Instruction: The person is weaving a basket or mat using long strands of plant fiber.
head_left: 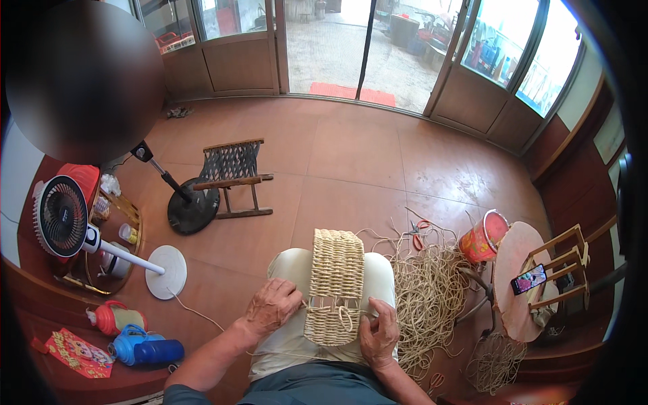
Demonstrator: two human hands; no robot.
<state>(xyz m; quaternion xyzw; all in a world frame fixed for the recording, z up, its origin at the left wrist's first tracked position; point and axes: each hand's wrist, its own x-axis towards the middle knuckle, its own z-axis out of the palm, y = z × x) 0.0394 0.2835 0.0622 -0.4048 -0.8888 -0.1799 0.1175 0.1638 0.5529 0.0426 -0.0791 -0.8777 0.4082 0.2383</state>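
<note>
We see a woven piece of straw-coloured cord (337,266) lying lengthwise over the pale trousers (381,270) of the seated person, between the two knees. Across it, below the middle, runs a narrow gap where lengthwise strands show bare, and a small loop of cord (345,318) lies on the lower section near the right side.

The left hand (273,305) is at the left edge of the weave beside that gap. Its grip is mostly closed, fingers bent and gathered toward the edge; we cannot tell whether a strand is pinched there. The right hand (379,332) is beside the right edge, its grip loosely curled with thumb and forefinger a little apart; we cannot tell whether it has hold of anything.

To the right of the lap we find a tangled heap of cord (432,304) on the floor (351,142), with red-handled scissors (419,237) at its far end and another pair of scissors (437,381) at its near end. Just beyond the heap is a red patterned bucket (478,239), and next to it a round pinkish tabletop (507,251) with a phone (528,279) leaning on a wooden frame (574,260).

To our left are a white fan (62,214) and a blue bottle (159,352); farther ahead is a stool with a black woven seat (229,164).
</note>
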